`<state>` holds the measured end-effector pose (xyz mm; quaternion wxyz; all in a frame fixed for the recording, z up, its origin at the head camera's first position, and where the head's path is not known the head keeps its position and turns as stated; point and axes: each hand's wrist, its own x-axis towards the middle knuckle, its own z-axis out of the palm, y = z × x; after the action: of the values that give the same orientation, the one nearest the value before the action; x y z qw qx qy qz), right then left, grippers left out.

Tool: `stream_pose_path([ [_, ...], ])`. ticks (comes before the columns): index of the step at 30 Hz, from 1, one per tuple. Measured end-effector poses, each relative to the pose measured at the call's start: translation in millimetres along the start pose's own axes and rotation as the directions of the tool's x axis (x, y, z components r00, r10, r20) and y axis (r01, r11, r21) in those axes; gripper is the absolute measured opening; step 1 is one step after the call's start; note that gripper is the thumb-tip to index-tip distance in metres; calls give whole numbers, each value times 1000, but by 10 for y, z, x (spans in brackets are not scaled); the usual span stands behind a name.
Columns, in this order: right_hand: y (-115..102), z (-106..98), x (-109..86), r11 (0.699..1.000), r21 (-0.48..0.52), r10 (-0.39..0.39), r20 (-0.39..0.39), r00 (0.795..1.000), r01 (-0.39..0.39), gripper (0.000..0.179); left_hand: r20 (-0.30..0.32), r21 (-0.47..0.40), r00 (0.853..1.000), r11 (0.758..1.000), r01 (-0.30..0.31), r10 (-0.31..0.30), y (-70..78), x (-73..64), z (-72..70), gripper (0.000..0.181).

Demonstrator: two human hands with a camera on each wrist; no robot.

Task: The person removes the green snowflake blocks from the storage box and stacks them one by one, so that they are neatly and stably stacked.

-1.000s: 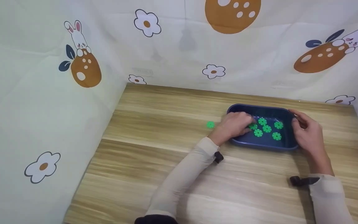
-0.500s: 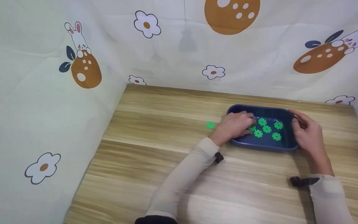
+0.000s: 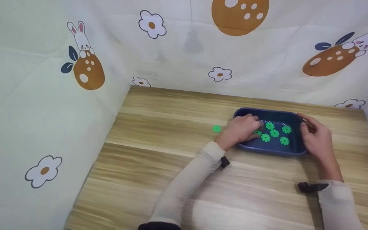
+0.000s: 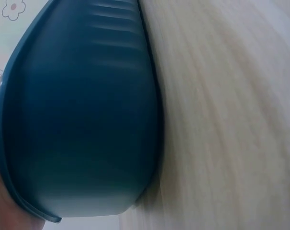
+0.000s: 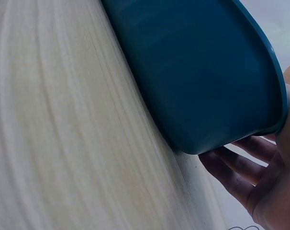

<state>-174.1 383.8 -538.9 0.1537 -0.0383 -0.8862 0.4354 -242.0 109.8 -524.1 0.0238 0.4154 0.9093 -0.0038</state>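
A dark blue tray (image 3: 294,150) stands on the wooden table (image 3: 171,159), with several green gear-shaped discs (image 3: 274,133) lying in it. My left hand (image 3: 242,129) reaches over the tray's left rim. Its curled fingers and thumb close on a partly hidden green disc (image 3: 258,132). My right hand (image 3: 315,138) grips the tray's right end, thumb over the rim. The left wrist view is filled by the tray's outer wall (image 4: 83,120). In the right wrist view my right fingers (image 5: 240,167) curl round the tray's wall (image 5: 193,72).
One green disc (image 3: 216,128) lies alone on the table just left of the tray. Patterned cloth walls (image 3: 59,95) close in the table at the left, back and right. Bare wood stretches to the left and front.
The left hand's fingers have shifted slightly over the disc at the tray's left end. The right hand and the tray have not moved.
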Motion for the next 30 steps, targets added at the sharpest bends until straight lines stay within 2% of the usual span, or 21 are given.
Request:
stream_pose_path([
  [8, -4, -7, -9, 1000, 0, 4, 10, 1000, -4, 38, 18, -86, 1000, 996, 12, -10, -13, -5, -10, 35],
  [16, -7, -20, -7, 1000, -6, -7, 13, 1000, 7, 38, 42, -90, 999, 996, 12, -8, -20, 22, -25, 37],
  [30, -8, -18, -13, 1000, -13, 7, 27, 1000, -7, 39, 48, -107, 999, 994, 18, -13, -21, 15, -42, 40],
])
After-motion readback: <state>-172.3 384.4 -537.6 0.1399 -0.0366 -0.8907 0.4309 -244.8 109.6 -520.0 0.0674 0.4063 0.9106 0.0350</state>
